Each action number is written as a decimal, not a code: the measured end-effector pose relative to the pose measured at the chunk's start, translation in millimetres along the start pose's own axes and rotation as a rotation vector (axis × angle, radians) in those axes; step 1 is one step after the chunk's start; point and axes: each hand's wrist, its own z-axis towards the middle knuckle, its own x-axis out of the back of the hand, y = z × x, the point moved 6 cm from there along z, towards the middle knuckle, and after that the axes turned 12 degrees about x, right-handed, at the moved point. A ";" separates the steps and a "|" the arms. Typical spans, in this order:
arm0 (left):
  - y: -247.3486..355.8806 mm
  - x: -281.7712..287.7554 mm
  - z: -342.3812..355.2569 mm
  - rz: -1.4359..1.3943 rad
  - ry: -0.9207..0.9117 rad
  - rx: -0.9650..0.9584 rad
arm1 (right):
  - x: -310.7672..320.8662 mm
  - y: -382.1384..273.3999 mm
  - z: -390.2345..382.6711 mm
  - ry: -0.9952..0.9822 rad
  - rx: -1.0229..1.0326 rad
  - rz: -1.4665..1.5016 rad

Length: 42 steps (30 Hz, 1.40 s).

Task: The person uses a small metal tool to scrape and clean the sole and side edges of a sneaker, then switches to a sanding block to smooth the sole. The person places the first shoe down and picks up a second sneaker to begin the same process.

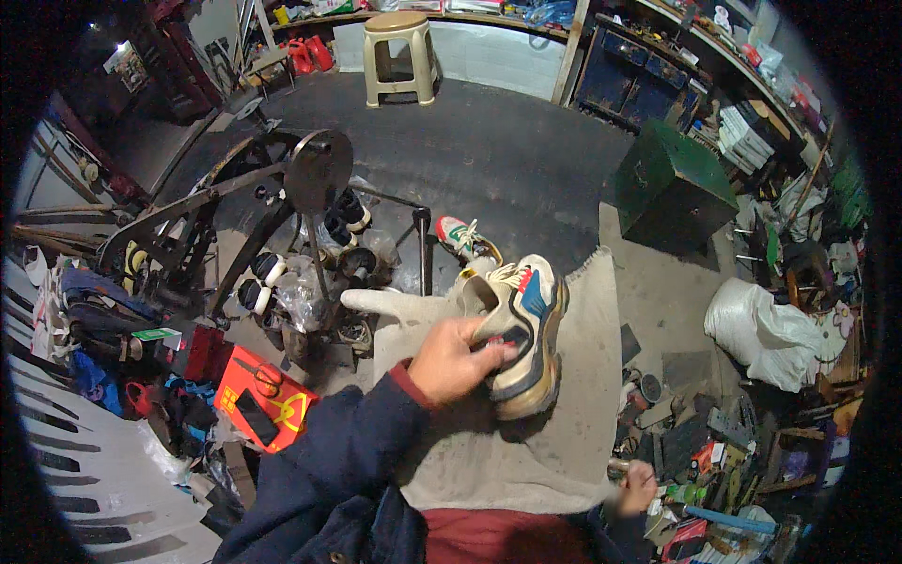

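My left hand (pixel 449 365) grips a cream sneaker (pixel 534 310) by its ankle opening, thumb on the dark heel side. The shoe has blue and red patches, cream laces and a thick, yellowed sole. It is tilted with its toe pointing away from me, above a beige cloth (pixel 587 432) across my lap. Beyond it lies another sneaker (pixel 455 235) with red and green parts, partly hidden by the first. Low on the right, my right hand (pixel 638 487) is blurred, its fingers curled beside a small brownish object (pixel 617 466). Whatever it holds is unclear.
A black iron machine with a round disc (pixel 321 171) stands at the left, several shoes below it. Scissors (pixel 259 372) and a phone (pixel 256 417) lie on a red bag. Right are a green box (pixel 672 183), a white sack (pixel 759 334) and scattered tools. A stool (pixel 398 58) stands far back.
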 end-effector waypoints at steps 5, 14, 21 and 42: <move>27.3 17.2 84.9 0.120 0.113 -0.183 | -94.4 -146.4 37.4 -0.029 0.115 0.468; -34.3 16.8 268.3 0.495 -0.009 0.036 | -127.6 -72.3 16.0 -0.186 0.162 0.029; -106.9 -4.2 349.2 0.685 0.125 -0.088 | -108.4 -86.0 24.3 -0.287 0.309 -0.217; -263.2 30.3 346.9 1.257 -0.002 0.188 | -36.4 -44.0 -4.4 -0.270 -0.099 -0.229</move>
